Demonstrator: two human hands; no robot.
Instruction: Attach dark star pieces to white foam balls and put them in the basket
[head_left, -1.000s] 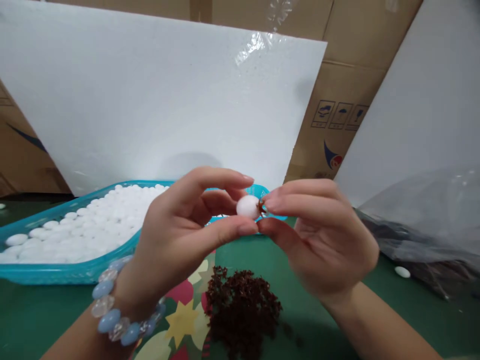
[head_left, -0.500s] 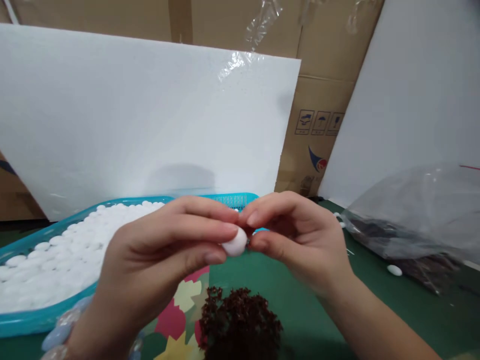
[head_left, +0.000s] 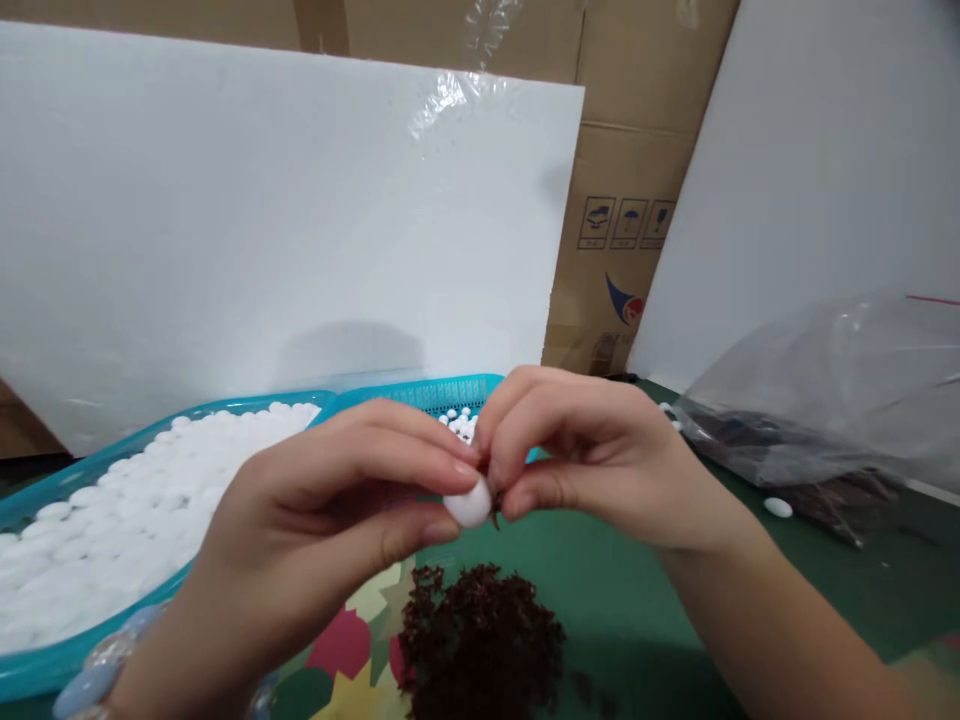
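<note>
Between the thumb and fingers of my left hand is a small white egg-shaped ball. My right hand is closed in a pinch at the ball's right side. A thin dark brown sprig shows at its fingertips, against the ball; most of it is hidden by the fingers. Just below both hands, a pile of dark reddish-brown curly bits lies on the green surface.
At left, a blue tray is full of white balls. Behind my hands stands a blue basket with more balls. A clear plastic bag of brown material lies right, near a loose white ball. A white board leans behind.
My right fingers have curled in closer to the ball, and the brown sprig now shows beside it. The view has shifted slightly, uncovering more of the back basket and its balls.
</note>
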